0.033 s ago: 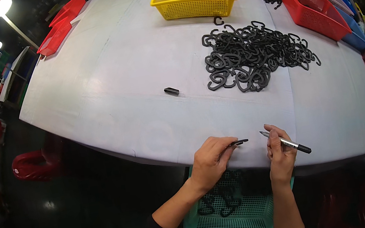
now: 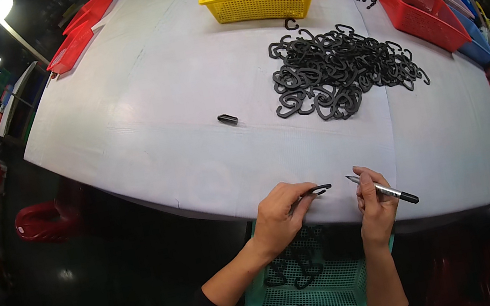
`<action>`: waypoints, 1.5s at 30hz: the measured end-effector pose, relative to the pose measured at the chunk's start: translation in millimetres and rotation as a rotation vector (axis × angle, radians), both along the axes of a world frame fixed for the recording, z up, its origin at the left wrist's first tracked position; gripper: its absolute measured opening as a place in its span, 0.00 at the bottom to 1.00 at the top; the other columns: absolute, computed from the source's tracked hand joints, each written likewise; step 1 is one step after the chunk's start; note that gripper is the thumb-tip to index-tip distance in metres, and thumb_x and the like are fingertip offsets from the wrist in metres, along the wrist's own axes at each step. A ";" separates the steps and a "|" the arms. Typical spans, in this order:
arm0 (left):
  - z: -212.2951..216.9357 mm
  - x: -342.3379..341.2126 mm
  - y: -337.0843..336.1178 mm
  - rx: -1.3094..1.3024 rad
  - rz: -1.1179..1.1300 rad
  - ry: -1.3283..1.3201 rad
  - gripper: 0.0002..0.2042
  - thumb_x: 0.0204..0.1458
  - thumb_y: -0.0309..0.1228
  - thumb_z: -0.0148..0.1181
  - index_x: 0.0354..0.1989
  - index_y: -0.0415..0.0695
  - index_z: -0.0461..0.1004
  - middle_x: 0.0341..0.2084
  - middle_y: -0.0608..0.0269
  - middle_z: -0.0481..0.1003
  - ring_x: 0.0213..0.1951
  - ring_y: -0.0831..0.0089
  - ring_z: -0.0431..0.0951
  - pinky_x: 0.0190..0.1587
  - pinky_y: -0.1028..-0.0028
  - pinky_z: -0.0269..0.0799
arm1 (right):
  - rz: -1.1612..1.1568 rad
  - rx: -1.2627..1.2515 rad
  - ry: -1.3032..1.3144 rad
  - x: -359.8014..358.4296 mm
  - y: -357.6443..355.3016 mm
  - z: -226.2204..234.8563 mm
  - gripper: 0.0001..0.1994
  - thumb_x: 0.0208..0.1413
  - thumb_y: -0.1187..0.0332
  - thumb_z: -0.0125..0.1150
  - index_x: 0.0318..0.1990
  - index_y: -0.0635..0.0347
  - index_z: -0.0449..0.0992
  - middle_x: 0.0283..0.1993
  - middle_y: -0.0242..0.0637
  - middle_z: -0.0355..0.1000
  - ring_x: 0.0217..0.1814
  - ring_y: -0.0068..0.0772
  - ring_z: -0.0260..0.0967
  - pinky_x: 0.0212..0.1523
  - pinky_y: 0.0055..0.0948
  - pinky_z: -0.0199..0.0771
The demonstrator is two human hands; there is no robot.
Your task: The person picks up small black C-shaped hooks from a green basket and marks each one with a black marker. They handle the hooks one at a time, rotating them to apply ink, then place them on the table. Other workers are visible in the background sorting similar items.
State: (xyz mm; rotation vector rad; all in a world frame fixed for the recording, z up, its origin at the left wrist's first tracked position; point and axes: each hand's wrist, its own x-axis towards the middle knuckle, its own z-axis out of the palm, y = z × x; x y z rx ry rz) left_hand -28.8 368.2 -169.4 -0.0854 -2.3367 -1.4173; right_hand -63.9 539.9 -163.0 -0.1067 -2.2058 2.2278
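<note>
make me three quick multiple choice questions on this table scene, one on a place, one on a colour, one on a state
1. Where is the pile of black hooks?
A. in the yellow basket
B. loose on the white table
C. on the floor

2. What colour is the basket under the table edge by the person's lap?
A. teal
B. orange
C. white

3. What is the right hand doing?
A. resting flat
B. gripping a marker
C. lifting a basket

Answers:
1 B, the hooks lie on the table.
2 A, the basket is teal.
3 B, its fingers grip the marker.

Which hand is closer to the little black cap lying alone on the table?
Left. The left hand sits below the black cap, slightly right of it. The right hand, holding a marker, is farther right.
</note>
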 end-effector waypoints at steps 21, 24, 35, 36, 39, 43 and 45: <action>-12.1 -0.1 2.3 0.043 0.125 -0.037 0.04 0.49 0.22 0.64 0.32 0.36 0.76 0.21 0.67 0.76 0.23 0.86 0.71 0.26 0.84 0.65 | 0.006 0.149 0.189 12.5 -31.0 -10.1 0.09 0.52 0.73 0.64 0.26 0.62 0.69 0.19 0.26 0.66 0.19 0.10 0.57 0.19 0.15 0.55; -13.5 -3.2 5.4 0.088 0.166 0.006 0.04 0.44 0.22 0.66 0.27 0.40 0.76 0.19 0.64 0.74 0.20 0.77 0.70 0.22 0.79 0.66 | 0.004 0.165 0.191 11.0 -32.2 -10.0 0.09 0.52 0.74 0.64 0.26 0.62 0.69 0.19 0.26 0.66 0.19 0.10 0.57 0.19 0.15 0.55; -17.1 -3.6 6.7 0.105 0.178 0.014 0.04 0.43 0.22 0.66 0.26 0.41 0.76 0.19 0.65 0.73 0.19 0.77 0.69 0.21 0.79 0.64 | 0.007 0.131 0.207 10.6 -34.9 -15.8 0.08 0.52 0.75 0.64 0.26 0.61 0.69 0.18 0.25 0.65 0.18 0.09 0.57 0.18 0.14 0.54; -17.5 -3.7 6.7 0.104 0.179 0.021 0.04 0.43 0.22 0.66 0.26 0.41 0.76 0.19 0.65 0.73 0.19 0.77 0.69 0.21 0.78 0.64 | 0.008 0.139 0.206 10.7 -35.1 -15.4 0.09 0.52 0.75 0.64 0.26 0.61 0.69 0.18 0.25 0.65 0.18 0.09 0.57 0.18 0.14 0.55; -15.3 -2.9 7.0 0.101 0.178 0.011 0.05 0.43 0.22 0.66 0.26 0.40 0.75 0.19 0.65 0.73 0.19 0.77 0.69 0.21 0.78 0.65 | 0.011 0.155 0.209 10.9 -35.2 -13.8 0.09 0.52 0.75 0.64 0.26 0.61 0.68 0.19 0.25 0.65 0.19 0.09 0.57 0.18 0.14 0.54; -10.4 -2.5 4.7 0.101 0.140 -0.043 0.04 0.45 0.21 0.65 0.28 0.39 0.76 0.20 0.66 0.74 0.20 0.80 0.70 0.22 0.80 0.65 | -0.019 0.125 0.196 12.5 -32.2 -11.7 0.09 0.52 0.75 0.63 0.26 0.61 0.67 0.19 0.25 0.64 0.19 0.09 0.54 0.19 0.13 0.52; -8.8 -2.1 0.4 0.059 0.092 -0.070 0.04 0.49 0.20 0.63 0.32 0.36 0.77 0.22 0.68 0.76 0.21 0.86 0.70 0.24 0.83 0.65 | -0.072 0.082 0.197 12.4 -27.2 -10.4 0.09 0.52 0.75 0.63 0.26 0.61 0.67 0.19 0.25 0.64 0.19 0.09 0.53 0.19 0.13 0.51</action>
